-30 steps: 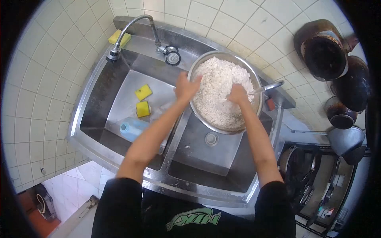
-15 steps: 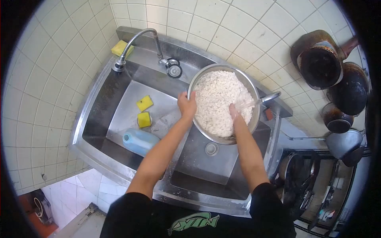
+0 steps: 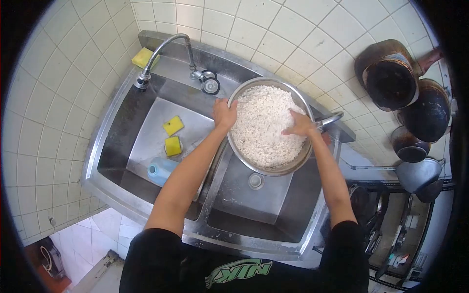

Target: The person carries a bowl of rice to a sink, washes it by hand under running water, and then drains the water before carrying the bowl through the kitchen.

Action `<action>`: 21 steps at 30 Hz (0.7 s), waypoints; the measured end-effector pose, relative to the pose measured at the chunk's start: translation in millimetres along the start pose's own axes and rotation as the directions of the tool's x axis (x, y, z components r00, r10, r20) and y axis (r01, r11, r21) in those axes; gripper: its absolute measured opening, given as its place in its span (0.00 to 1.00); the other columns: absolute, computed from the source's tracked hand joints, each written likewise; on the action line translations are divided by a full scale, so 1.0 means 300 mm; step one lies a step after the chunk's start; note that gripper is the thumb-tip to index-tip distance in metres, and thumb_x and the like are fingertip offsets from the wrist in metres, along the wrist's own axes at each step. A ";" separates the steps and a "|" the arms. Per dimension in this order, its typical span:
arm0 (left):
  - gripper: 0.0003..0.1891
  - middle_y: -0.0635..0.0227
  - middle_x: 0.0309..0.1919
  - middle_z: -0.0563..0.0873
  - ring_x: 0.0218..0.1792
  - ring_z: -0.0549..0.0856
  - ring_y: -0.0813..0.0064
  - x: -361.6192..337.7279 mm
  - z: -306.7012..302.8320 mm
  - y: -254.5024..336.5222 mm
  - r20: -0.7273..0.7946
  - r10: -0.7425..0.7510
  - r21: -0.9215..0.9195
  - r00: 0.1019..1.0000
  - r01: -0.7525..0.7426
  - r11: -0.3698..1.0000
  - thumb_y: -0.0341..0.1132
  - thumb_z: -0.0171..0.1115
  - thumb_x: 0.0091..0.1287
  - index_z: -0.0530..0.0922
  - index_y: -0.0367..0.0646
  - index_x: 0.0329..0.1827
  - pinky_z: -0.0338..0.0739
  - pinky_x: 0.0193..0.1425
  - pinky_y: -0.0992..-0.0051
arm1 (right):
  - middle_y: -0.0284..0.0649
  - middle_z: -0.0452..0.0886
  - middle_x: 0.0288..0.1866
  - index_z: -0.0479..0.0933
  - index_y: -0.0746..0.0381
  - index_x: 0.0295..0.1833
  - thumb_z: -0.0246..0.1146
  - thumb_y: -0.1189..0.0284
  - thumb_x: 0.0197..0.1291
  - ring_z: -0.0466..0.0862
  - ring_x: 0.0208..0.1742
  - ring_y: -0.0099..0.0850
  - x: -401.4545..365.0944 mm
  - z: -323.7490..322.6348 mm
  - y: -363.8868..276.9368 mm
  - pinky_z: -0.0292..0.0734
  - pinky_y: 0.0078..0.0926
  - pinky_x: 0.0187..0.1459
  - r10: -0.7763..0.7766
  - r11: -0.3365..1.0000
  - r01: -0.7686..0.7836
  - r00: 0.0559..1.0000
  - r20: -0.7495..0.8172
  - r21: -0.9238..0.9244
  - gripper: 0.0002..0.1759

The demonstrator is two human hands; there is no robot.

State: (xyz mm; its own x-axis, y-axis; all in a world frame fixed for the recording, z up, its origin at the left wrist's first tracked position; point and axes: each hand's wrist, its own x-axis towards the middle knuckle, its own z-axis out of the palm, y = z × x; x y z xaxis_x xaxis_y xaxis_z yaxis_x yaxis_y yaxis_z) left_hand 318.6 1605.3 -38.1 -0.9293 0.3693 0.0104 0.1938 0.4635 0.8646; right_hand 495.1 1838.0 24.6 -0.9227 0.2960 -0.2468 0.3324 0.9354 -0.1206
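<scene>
A large metal bowl (image 3: 236, 154) sits over the right sink basin, filled with what looks like white rice (image 3: 264, 129). My left hand (image 3: 224, 114) grips the bowl's left rim, its fingers outside the wall. Over the right part of the rice is my right hand (image 3: 300, 124), thumb and fingers apart, palm down, holding nothing. A curved metal spout (image 3: 332, 117) reaches over the bowl's right rim, right beside my right wrist. Whether my right fingertips touch the grains is hard to tell.
Two yellow sponges (image 3: 172, 126) and a light-blue bottle (image 3: 161, 171) lie in the left basin. A flexible faucet (image 3: 166, 44) arches above it, near another sponge (image 3: 145, 58). Blackened pans (image 3: 391, 83) hang on the right wall. A drain (image 3: 255, 181) shows below the bowl.
My right hand has lifted out of the rice and moved toward the bowl's right rim, its fingers now spread. My left hand keeps its hold on the rim.
</scene>
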 end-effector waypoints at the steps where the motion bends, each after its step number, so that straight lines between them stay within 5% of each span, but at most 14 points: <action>1: 0.18 0.51 0.40 0.75 0.47 0.72 0.53 -0.002 0.004 -0.005 -0.014 0.023 -0.012 1.000 -0.023 1.000 0.43 0.58 0.57 0.76 0.33 0.38 0.66 0.51 0.61 | 0.57 0.72 0.53 0.64 0.71 0.58 0.70 0.48 0.28 0.72 0.56 0.46 0.020 0.014 -0.022 0.68 0.32 0.55 0.151 0.987 -0.153 0.987 0.050 0.040 0.52; 4: 0.18 0.51 0.39 0.75 0.47 0.72 0.53 -0.007 0.003 -0.006 0.004 0.028 -0.032 1.000 -0.028 0.999 0.43 0.58 0.57 0.76 0.33 0.38 0.66 0.51 0.61 | 0.58 0.69 0.55 0.64 0.71 0.57 0.70 0.49 0.27 0.70 0.58 0.47 0.077 0.097 0.005 0.64 0.32 0.59 0.348 0.884 -0.378 0.925 0.153 0.275 0.52; 5: 0.18 0.50 0.39 0.76 0.47 0.72 0.53 0.004 -0.006 0.003 0.029 0.020 -0.047 0.999 -0.019 0.999 0.43 0.59 0.57 0.76 0.33 0.38 0.66 0.51 0.61 | 0.54 0.66 0.60 0.67 0.65 0.58 0.65 0.44 0.35 0.67 0.61 0.44 0.123 0.184 0.094 0.62 0.32 0.60 0.415 0.849 -0.475 0.871 0.263 0.233 0.47; 7: 0.18 0.50 0.39 0.76 0.46 0.73 0.52 -0.015 0.015 -0.034 0.000 0.032 -0.044 0.999 -0.032 0.999 0.43 0.59 0.57 0.77 0.34 0.38 0.66 0.50 0.61 | 0.52 0.65 0.61 0.66 0.65 0.58 0.61 0.46 0.42 0.65 0.63 0.42 0.131 0.420 0.227 0.59 0.32 0.61 0.272 0.831 -0.377 0.917 0.293 0.408 0.42; 9: 0.17 0.50 0.39 0.76 0.45 0.73 0.52 0.011 0.021 -0.015 -0.043 0.083 -0.060 0.996 -0.086 0.995 0.42 0.59 0.56 0.77 0.34 0.38 0.66 0.50 0.61 | 0.46 0.60 0.66 0.63 0.64 0.61 0.48 0.53 0.58 0.58 0.67 0.37 0.108 0.465 0.207 0.52 0.33 0.64 0.328 0.549 -0.408 0.908 0.260 0.730 0.32; 11: 0.17 0.51 0.38 0.77 0.43 0.74 0.52 -0.003 0.015 -0.006 -0.058 0.009 -0.076 0.998 -0.013 0.997 0.42 0.58 0.57 0.77 0.34 0.37 0.67 0.49 0.60 | 0.46 0.62 0.64 0.63 0.63 0.61 0.47 0.54 0.58 0.61 0.64 0.37 0.076 0.424 0.132 0.56 0.34 0.62 0.436 0.146 -0.432 0.836 0.334 0.890 0.31; 14: 0.17 0.51 0.37 0.77 0.42 0.75 0.51 -0.004 -0.007 0.011 -0.037 0.050 0.007 0.998 -0.050 0.999 0.42 0.58 0.57 0.76 0.33 0.36 0.68 0.47 0.59 | 0.46 0.65 0.61 0.63 0.63 0.61 0.46 0.54 0.59 0.65 0.61 0.38 0.037 0.305 0.014 0.61 0.35 0.59 0.427 -0.364 -0.276 0.799 0.423 0.889 0.30; 16: 0.17 0.50 0.37 0.77 0.42 0.75 0.51 -0.002 -0.006 0.008 -0.053 0.075 0.023 0.996 -0.074 0.997 0.42 0.57 0.58 0.76 0.33 0.36 0.68 0.47 0.59 | 0.46 0.67 0.60 0.63 0.62 0.61 0.45 0.55 0.60 0.68 0.59 0.38 0.005 0.217 -0.044 0.64 0.36 0.57 0.382 -0.548 -0.170 0.820 0.426 0.819 0.29; 19: 0.17 0.50 0.37 0.77 0.42 0.75 0.51 -0.004 -0.009 0.006 -0.039 0.102 0.058 0.994 -0.099 0.993 0.43 0.56 0.58 0.76 0.33 0.37 0.68 0.47 0.59 | 0.46 0.70 0.57 0.64 0.62 0.61 0.43 0.56 0.61 0.73 0.55 0.39 -0.015 0.107 -0.087 0.69 0.38 0.53 0.364 -0.631 -0.094 0.840 0.401 0.770 0.28; 21: 0.17 0.50 0.37 0.77 0.43 0.75 0.51 -0.006 -0.012 0.017 -0.015 0.109 0.071 0.994 -0.107 0.992 0.43 0.56 0.58 0.76 0.34 0.37 0.68 0.47 0.59 | 0.43 0.74 0.50 0.67 0.62 0.56 0.43 0.57 0.61 0.76 0.49 0.37 -0.023 0.095 -0.058 0.73 0.37 0.47 0.368 -0.503 -0.124 0.865 0.342 0.856 0.25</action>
State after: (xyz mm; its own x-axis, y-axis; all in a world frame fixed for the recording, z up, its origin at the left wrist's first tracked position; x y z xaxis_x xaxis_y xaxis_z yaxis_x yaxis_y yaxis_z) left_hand 320.2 1604.1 -32.0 -0.9074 0.4051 0.1121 0.3145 0.4773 0.8206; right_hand 501.1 1814.1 0.9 -0.6090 0.5343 -0.5863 0.1145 -0.6722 -0.7315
